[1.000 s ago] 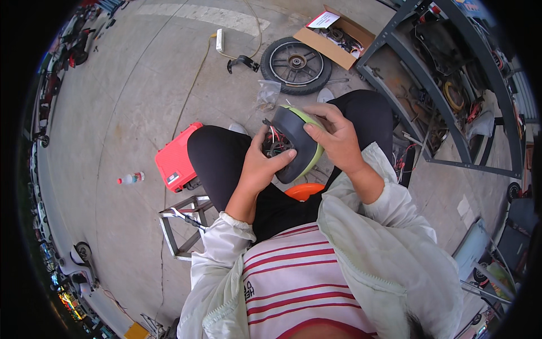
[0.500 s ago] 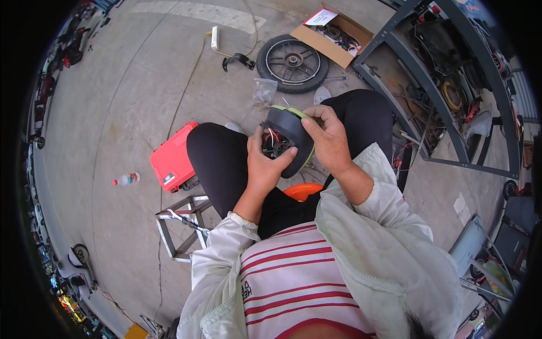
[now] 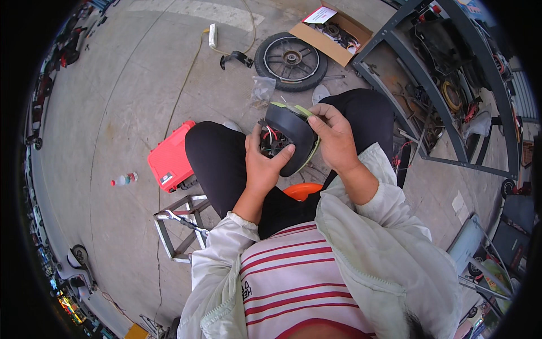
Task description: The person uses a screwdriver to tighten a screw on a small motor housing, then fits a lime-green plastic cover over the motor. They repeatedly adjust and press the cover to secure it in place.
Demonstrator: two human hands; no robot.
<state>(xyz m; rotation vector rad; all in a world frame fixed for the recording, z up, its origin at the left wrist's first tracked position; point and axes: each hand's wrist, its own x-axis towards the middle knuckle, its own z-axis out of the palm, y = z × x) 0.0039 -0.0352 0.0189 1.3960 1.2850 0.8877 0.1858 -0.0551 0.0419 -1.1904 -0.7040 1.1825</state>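
Note:
Between my knees I hold a rounded black housing (image 3: pixel 291 125) with a lime-green rim (image 3: pixel 304 111); its exact kind is unclear. Red and white wires (image 3: pixel 271 134) show in its open back, which is turned to the left. My left hand (image 3: pixel 263 171) grips the housing's left side, the thumb on its lower edge and the fingers partly hidden behind the wiring. On the other side, my right hand (image 3: pixel 339 142) pinches the green rim between thumb and fingers. The front face of the housing is out of sight.
Ahead lie a wheel with tyre (image 3: pixel 291 59), a cardboard box (image 3: pixel 327 42) of parts and a clear plastic bag (image 3: pixel 262 89). A red case (image 3: pixel 171 158), a bottle (image 3: pixel 124 179) and a metal frame (image 3: pixel 182 226) are to my left. Dark metal shelving (image 3: pixel 446 101) stands right.
My right hand has moved slightly to the right along with the green rim, and its fingers have shifted on it. My left hand keeps its grip on the housing.

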